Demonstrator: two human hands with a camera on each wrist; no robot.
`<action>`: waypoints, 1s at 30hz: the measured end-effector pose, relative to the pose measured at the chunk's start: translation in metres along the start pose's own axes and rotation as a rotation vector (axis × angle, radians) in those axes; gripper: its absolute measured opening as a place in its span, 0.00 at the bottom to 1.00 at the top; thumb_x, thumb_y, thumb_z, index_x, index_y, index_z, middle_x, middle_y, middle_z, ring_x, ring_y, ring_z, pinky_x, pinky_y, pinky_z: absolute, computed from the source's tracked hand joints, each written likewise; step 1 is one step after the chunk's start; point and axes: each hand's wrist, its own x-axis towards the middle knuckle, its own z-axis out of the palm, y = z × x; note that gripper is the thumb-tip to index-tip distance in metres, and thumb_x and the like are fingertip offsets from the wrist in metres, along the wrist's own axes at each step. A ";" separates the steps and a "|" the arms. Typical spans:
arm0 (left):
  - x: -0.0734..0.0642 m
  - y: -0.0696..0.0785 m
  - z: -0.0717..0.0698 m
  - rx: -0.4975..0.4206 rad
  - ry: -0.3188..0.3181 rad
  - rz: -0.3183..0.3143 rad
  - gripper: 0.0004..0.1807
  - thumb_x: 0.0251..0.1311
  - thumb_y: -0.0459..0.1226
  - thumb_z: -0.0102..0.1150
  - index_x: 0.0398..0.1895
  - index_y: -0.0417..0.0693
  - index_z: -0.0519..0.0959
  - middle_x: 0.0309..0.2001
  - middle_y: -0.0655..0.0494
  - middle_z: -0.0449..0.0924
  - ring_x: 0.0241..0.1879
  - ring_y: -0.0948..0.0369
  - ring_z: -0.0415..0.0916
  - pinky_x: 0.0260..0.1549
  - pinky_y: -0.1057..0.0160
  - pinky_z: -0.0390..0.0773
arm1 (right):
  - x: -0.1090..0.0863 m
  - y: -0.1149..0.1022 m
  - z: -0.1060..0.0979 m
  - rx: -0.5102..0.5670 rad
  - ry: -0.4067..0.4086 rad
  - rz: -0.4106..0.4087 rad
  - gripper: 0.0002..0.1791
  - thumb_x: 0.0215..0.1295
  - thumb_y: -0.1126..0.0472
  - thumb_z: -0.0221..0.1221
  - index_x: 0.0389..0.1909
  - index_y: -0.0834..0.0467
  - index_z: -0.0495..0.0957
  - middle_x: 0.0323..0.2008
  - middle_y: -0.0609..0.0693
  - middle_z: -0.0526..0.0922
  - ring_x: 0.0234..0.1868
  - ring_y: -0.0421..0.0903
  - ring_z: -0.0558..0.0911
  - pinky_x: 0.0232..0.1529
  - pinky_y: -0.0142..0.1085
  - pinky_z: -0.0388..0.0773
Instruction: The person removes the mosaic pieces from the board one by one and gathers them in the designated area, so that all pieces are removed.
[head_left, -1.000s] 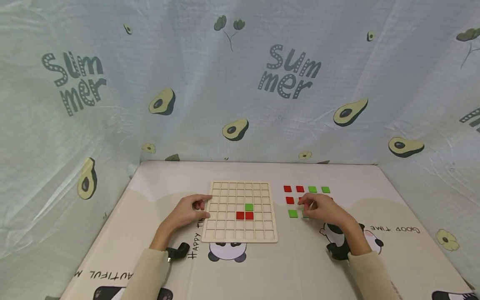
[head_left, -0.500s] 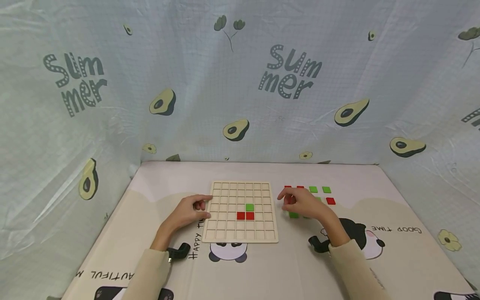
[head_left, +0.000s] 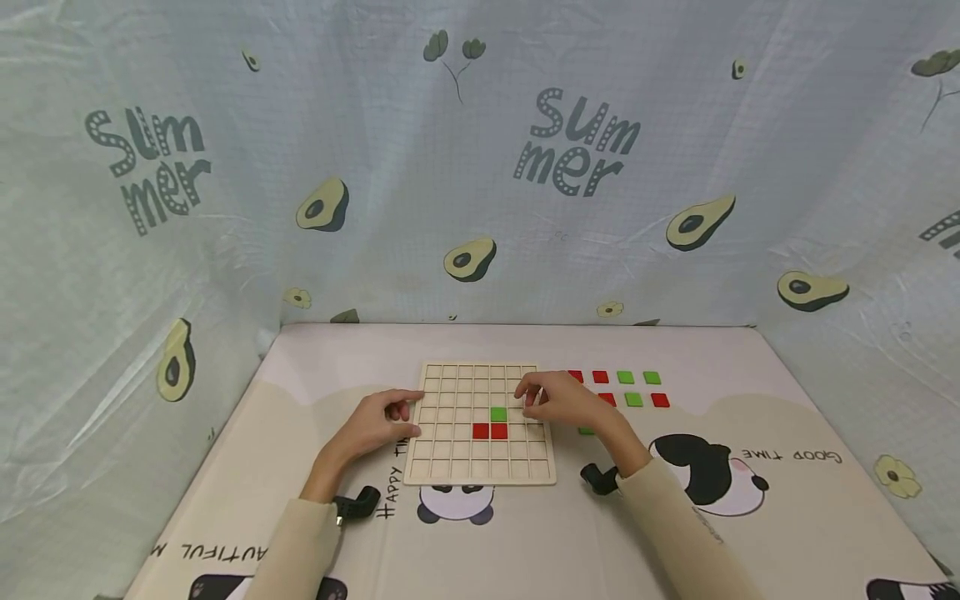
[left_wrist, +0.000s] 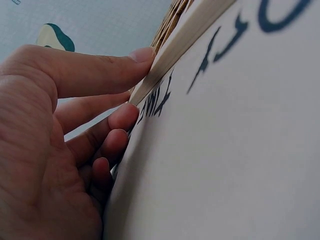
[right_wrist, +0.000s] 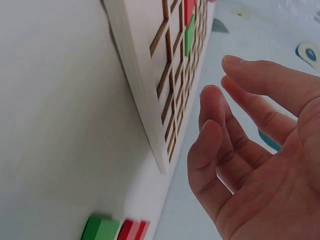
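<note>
A light wooden grid board (head_left: 442, 472) lies flat on the table. On it sit a green tile (head_left: 498, 414) and two red tiles (head_left: 481, 431) side by side. At the board's left edge my left hand (head_left: 367, 425) touches the rim with thumb and straight forefinger, the other fingers bent in; the left wrist view shows the thumb (left_wrist: 142, 55) on the wood. My right hand (head_left: 566, 400) hovers over the board's right side, fingers loosely bent. Between its thumb (right_wrist: 245, 70) and fingers I see no tile in the right wrist view.
Right of the board lie loose red tiles (head_left: 660, 400) and green tiles (head_left: 633, 400) in rows, partly hidden by my right hand and wrist. A panda-print cloth (head_left: 525, 542) covers the table. Behind hangs an avocado-print curtain (head_left: 390, 275).
My right hand has moved left from the loose tiles to above the board's right columns. My left hand stays at the left edge. The tiles on the board look the same.
</note>
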 end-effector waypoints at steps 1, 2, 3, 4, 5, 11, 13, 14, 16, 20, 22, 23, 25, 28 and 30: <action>0.000 0.000 0.000 0.000 0.000 -0.001 0.33 0.51 0.37 0.76 0.64 0.40 0.80 0.33 0.53 0.76 0.34 0.60 0.69 0.36 0.66 0.68 | 0.002 -0.002 0.001 -0.005 -0.003 0.007 0.11 0.64 0.63 0.66 0.47 0.55 0.83 0.34 0.45 0.82 0.33 0.42 0.79 0.35 0.34 0.77; 0.000 0.000 0.000 0.001 0.000 -0.002 0.33 0.51 0.36 0.76 0.64 0.40 0.80 0.33 0.53 0.76 0.34 0.60 0.69 0.36 0.66 0.68 | 0.004 -0.003 0.003 -0.010 -0.006 0.011 0.10 0.64 0.63 0.66 0.46 0.55 0.83 0.34 0.45 0.82 0.33 0.42 0.79 0.36 0.34 0.77; 0.000 0.000 0.000 0.002 0.001 -0.002 0.33 0.51 0.37 0.76 0.64 0.40 0.80 0.33 0.53 0.76 0.34 0.60 0.69 0.36 0.66 0.67 | 0.006 -0.005 0.004 -0.019 -0.008 0.010 0.10 0.64 0.63 0.66 0.46 0.55 0.83 0.34 0.45 0.81 0.33 0.42 0.79 0.36 0.34 0.77; 0.000 0.001 0.000 0.002 0.002 -0.002 0.33 0.51 0.37 0.76 0.64 0.40 0.80 0.33 0.53 0.76 0.34 0.60 0.69 0.37 0.66 0.67 | 0.008 -0.006 0.005 -0.029 -0.010 0.008 0.10 0.64 0.63 0.66 0.46 0.54 0.83 0.34 0.44 0.81 0.34 0.42 0.79 0.37 0.34 0.77; 0.000 0.001 -0.001 0.002 0.002 -0.001 0.33 0.51 0.37 0.76 0.64 0.40 0.80 0.33 0.54 0.76 0.34 0.60 0.69 0.37 0.66 0.67 | 0.009 -0.007 0.006 -0.036 -0.013 0.006 0.10 0.64 0.63 0.66 0.45 0.54 0.83 0.33 0.45 0.81 0.34 0.42 0.80 0.37 0.34 0.77; 0.000 0.002 -0.001 0.005 -0.001 0.003 0.33 0.51 0.37 0.76 0.64 0.40 0.80 0.33 0.54 0.75 0.34 0.60 0.68 0.37 0.66 0.67 | 0.019 -0.013 0.010 -0.057 -0.041 -0.014 0.10 0.64 0.64 0.65 0.46 0.55 0.83 0.33 0.45 0.82 0.36 0.43 0.80 0.41 0.35 0.78; 0.000 0.002 -0.001 0.007 -0.003 0.005 0.33 0.52 0.36 0.76 0.64 0.40 0.80 0.33 0.54 0.75 0.34 0.60 0.68 0.37 0.66 0.67 | 0.022 -0.014 0.011 -0.061 -0.050 -0.015 0.11 0.64 0.64 0.65 0.47 0.55 0.83 0.33 0.45 0.82 0.37 0.43 0.79 0.41 0.35 0.78; 0.001 0.002 -0.001 0.009 -0.003 0.007 0.33 0.52 0.36 0.75 0.64 0.40 0.80 0.33 0.54 0.75 0.34 0.60 0.68 0.36 0.66 0.67 | 0.023 -0.014 0.011 -0.061 -0.055 -0.014 0.11 0.64 0.64 0.65 0.47 0.55 0.83 0.33 0.45 0.82 0.37 0.43 0.79 0.41 0.35 0.78; 0.001 0.002 -0.001 0.012 -0.007 0.009 0.33 0.52 0.36 0.75 0.64 0.40 0.80 0.33 0.54 0.75 0.34 0.60 0.68 0.37 0.66 0.67 | 0.025 -0.014 0.012 -0.065 -0.062 -0.014 0.11 0.63 0.64 0.66 0.46 0.56 0.84 0.33 0.45 0.82 0.37 0.43 0.79 0.42 0.35 0.78; 0.001 0.002 -0.001 0.015 -0.008 0.009 0.32 0.52 0.35 0.73 0.64 0.40 0.80 0.33 0.54 0.75 0.34 0.60 0.69 0.37 0.66 0.67 | 0.029 -0.011 0.016 -0.078 -0.075 -0.023 0.10 0.63 0.64 0.67 0.45 0.55 0.84 0.33 0.45 0.83 0.36 0.42 0.78 0.42 0.35 0.77; 0.001 0.001 0.000 0.014 -0.007 0.006 0.32 0.52 0.34 0.73 0.64 0.40 0.80 0.33 0.54 0.76 0.34 0.60 0.69 0.37 0.66 0.67 | 0.030 -0.011 0.017 -0.084 -0.079 -0.030 0.10 0.63 0.63 0.67 0.45 0.55 0.84 0.33 0.45 0.83 0.36 0.41 0.78 0.41 0.35 0.77; 0.001 0.001 0.000 0.012 -0.005 0.006 0.32 0.52 0.34 0.73 0.64 0.39 0.80 0.33 0.54 0.76 0.34 0.60 0.69 0.37 0.66 0.67 | 0.031 -0.011 0.018 -0.084 -0.081 -0.028 0.10 0.63 0.63 0.67 0.45 0.55 0.84 0.33 0.45 0.83 0.35 0.41 0.78 0.41 0.34 0.77; 0.000 0.000 0.000 0.009 -0.003 0.005 0.32 0.52 0.33 0.73 0.64 0.40 0.80 0.33 0.53 0.76 0.34 0.60 0.69 0.36 0.66 0.67 | 0.031 -0.011 0.019 -0.080 -0.085 -0.024 0.10 0.63 0.63 0.68 0.44 0.55 0.84 0.32 0.45 0.83 0.35 0.41 0.79 0.40 0.34 0.77; 0.000 -0.001 0.000 -0.001 0.000 0.007 0.32 0.51 0.33 0.73 0.64 0.39 0.80 0.33 0.53 0.76 0.34 0.60 0.69 0.37 0.66 0.67 | 0.031 -0.011 0.020 -0.075 -0.089 -0.014 0.09 0.62 0.63 0.68 0.43 0.54 0.85 0.32 0.45 0.82 0.34 0.41 0.78 0.39 0.34 0.77; 0.000 -0.001 0.000 -0.006 0.001 0.008 0.33 0.51 0.33 0.73 0.64 0.39 0.80 0.34 0.52 0.76 0.35 0.60 0.69 0.37 0.66 0.67 | 0.031 -0.011 0.021 -0.074 -0.090 -0.011 0.08 0.62 0.63 0.68 0.43 0.54 0.85 0.32 0.45 0.82 0.34 0.41 0.78 0.39 0.33 0.77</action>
